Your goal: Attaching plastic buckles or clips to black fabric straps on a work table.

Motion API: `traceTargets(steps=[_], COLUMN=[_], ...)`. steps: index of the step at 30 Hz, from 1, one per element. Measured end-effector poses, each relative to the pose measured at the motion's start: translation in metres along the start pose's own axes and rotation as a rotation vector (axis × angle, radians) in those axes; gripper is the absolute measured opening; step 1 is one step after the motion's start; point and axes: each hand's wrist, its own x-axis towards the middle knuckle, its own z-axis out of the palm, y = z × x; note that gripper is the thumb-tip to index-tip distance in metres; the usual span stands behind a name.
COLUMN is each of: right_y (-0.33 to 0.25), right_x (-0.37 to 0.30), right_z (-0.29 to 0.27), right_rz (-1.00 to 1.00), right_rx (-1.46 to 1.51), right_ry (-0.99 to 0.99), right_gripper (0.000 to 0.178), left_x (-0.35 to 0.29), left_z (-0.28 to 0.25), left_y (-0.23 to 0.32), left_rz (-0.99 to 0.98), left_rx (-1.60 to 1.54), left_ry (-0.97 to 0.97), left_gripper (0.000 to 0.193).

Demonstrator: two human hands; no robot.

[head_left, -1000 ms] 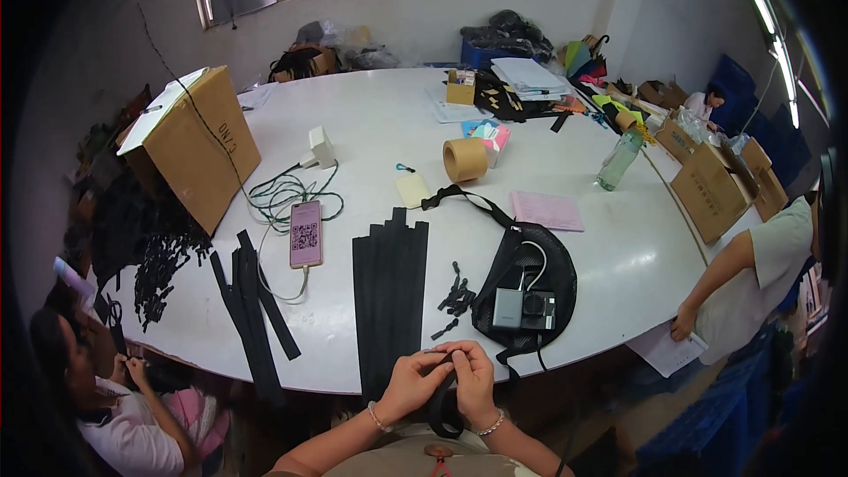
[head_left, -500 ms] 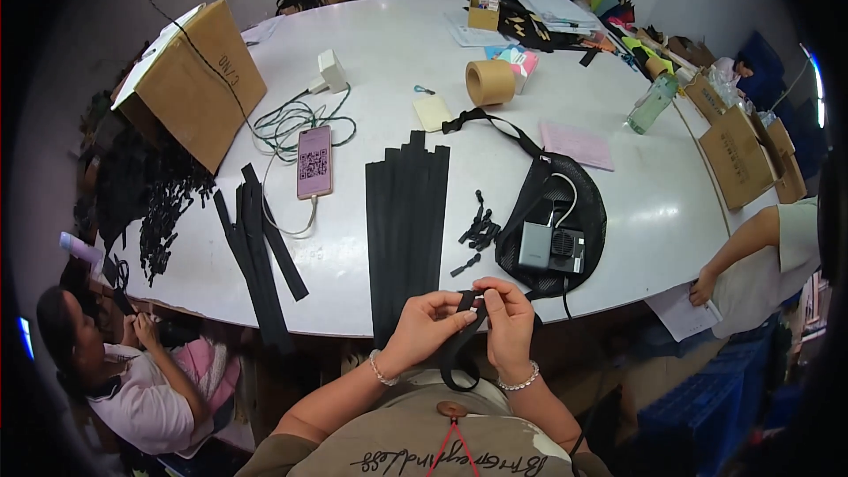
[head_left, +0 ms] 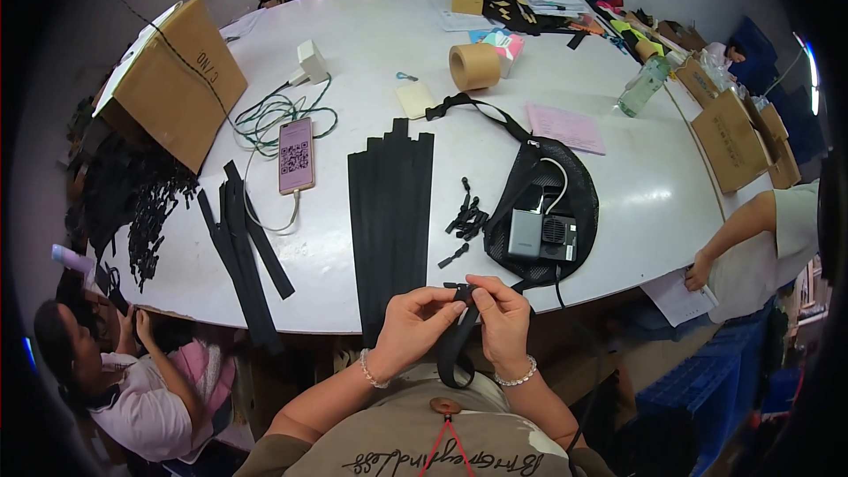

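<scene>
Both hands pinch a black strap point(head_left: 458, 336) at the near desk point(head_left: 371, 62) edge: left hand point(head_left: 413, 325) steadying, right hand point(head_left: 502, 318) at its small fitting. Keep the strap taut and flat.

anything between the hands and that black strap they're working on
Nothing visible: the left hand and right hand both already pinch the black fabric strap directly at the white table's near edge.

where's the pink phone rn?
Head view, left of centre on the white table: pink phone lies between the green cable coil and the black strip stack.
</scene>
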Motion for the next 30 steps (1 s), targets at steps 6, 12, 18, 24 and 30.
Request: traceTargets(steps=[6, 12, 18, 24, 30], right_y=[-0.002, -0.014, -0.014, -0.017, -0.017], right_x=[0.0, 0.0, -0.002, -0.001, 0.0], right_z=[-0.005, -0.003, -0.003, -0.005, -0.002], right_rz=[-0.011, -0.152, -0.225, -0.289, -0.293], right_rx=[-0.045, -0.286, -0.366, -0.501, -0.551], right_ry=[-0.047, -0.097, -0.115, -0.154, -0.138], right_gripper=[0.017, 0.015, 0.014, 0.015, 0.015], left_x=[0.0, -0.002, -0.003, -0.003, -0.003], left_z=[-0.007, -0.007, -0.009, -0.011, -0.011], left_y=[-0.007, -0.001, -0.001, -0.003, -0.004], left_rz=[0.164, 0.195, 0.228, 0.266, 0.297], left_rx=[0.21, 0.271, 0.316, 0.356, 0.38], left_ry=[-0.025, -0.007, -0.004, -0.002, 0.003], left_gripper=[0.01, 0.01, 0.009, 0.009, 0.008])
